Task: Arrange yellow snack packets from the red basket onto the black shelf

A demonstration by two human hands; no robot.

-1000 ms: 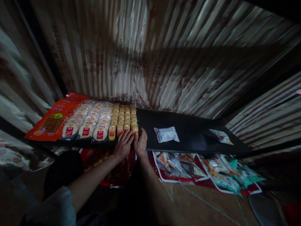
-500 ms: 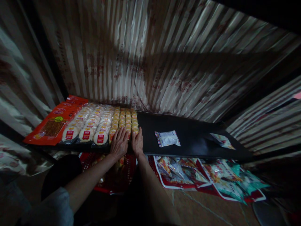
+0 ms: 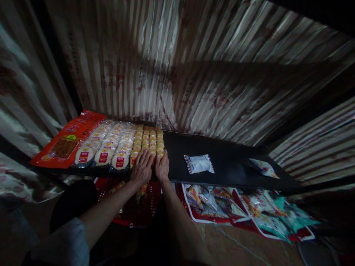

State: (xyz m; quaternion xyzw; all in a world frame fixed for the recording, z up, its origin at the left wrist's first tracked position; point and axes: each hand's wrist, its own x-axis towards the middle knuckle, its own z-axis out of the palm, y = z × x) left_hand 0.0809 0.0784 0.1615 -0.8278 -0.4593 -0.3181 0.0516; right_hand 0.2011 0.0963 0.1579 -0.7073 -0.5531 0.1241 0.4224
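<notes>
My left hand (image 3: 142,169) and my right hand (image 3: 162,166) lie side by side at the front edge of a black shelf (image 3: 227,162). Their fingers are stretched flat over the near ends of several rows of small yellow snack packets (image 3: 146,138). To the left of these sit rows of round white wafer packs with red labels (image 3: 107,147), then orange-red flat packets (image 3: 68,138) at the far left. I see nothing gripped in either hand.
A white sachet (image 3: 199,163) lies mid-shelf and another small packet (image 3: 264,167) at its right end. Below the shelf sit a red basket (image 3: 144,199) and a red-rimmed pile of colourful snack bags (image 3: 249,210). Corrugated metal sheeting (image 3: 180,74) backs the shelf.
Both hands slid forward from the shelf's front edge onto the near ends of the yellow packet rows. The view shifted slightly.
</notes>
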